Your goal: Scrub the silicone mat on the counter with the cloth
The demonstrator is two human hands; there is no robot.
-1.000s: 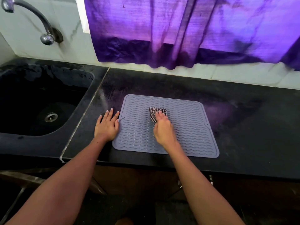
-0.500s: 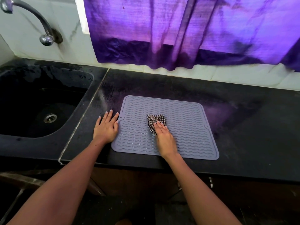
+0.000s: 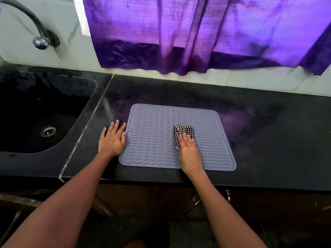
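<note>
A dark stone tabletop point(image 3: 268, 140) runs beneath a purple curtain point(image 3: 197, 33) hung against a pale tiled wall. To the left lie a black sink point(image 3: 26, 108) with a round metal drain point(image 3: 48, 131) and, above it, a curved metal faucet point(image 3: 40, 39). A pale seam separates the sink slab from the working surface. The grey silicone mat point(image 3: 152, 140), square with rounded corners and wavy ridges, lies flat near the front edge of the tabletop. The left hand point(image 3: 112, 139) rests flat with straight fingers on the tabletop, touching the left edge of the mat. The right hand point(image 3: 188, 149) presses a bunched black-and-white checked cloth point(image 3: 182, 130) onto the middle of the mat, fingers extended over it; this grip is flat, not curled.
</note>
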